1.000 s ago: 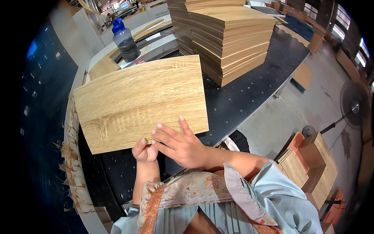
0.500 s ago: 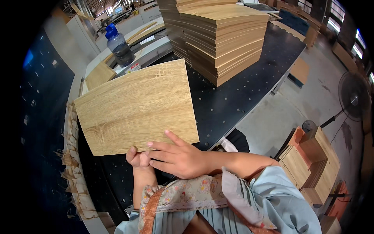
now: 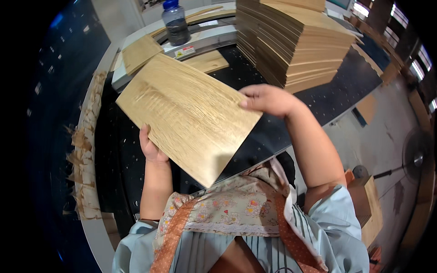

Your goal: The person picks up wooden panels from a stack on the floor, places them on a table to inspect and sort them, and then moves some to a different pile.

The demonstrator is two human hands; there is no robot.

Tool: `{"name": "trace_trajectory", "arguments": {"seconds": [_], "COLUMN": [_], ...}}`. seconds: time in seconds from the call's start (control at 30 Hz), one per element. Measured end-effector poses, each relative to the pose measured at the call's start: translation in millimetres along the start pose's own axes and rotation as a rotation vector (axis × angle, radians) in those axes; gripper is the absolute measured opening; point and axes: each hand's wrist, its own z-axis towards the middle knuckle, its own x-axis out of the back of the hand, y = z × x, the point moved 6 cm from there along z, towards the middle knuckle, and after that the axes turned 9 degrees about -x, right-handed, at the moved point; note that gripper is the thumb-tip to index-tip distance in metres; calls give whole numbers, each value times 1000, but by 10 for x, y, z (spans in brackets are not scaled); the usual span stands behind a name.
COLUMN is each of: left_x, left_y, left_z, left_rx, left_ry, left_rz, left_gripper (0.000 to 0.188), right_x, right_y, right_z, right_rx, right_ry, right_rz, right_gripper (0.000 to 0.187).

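I see left hand point(image 3: 152, 146) and right hand point(image 3: 271, 100) with fingers closed on opposite long edges of the wood-grain board point(image 3: 189, 113), mid-frame, a grip best kept even against twisting.

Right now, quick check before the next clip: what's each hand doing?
Left hand: holding the wooden board by its left edge, fingers mostly hidden beneath.
Right hand: holding the same board near its right corner.
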Motion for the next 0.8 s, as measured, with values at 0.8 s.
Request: {"name": "trace_trajectory", "arguments": {"seconds": [0.8], "left_x": [5], "left_y": [-234], "left_z": [-250], "left_rx": [-244], "left_ry": [40], "left_rz": [204], "left_gripper": [65], "right_x": [-1695], "right_y": [-260], "right_z": [972], "right_rx": [144], "right_ry": [-204], "right_rz": [1365], "right_gripper": [42]}}
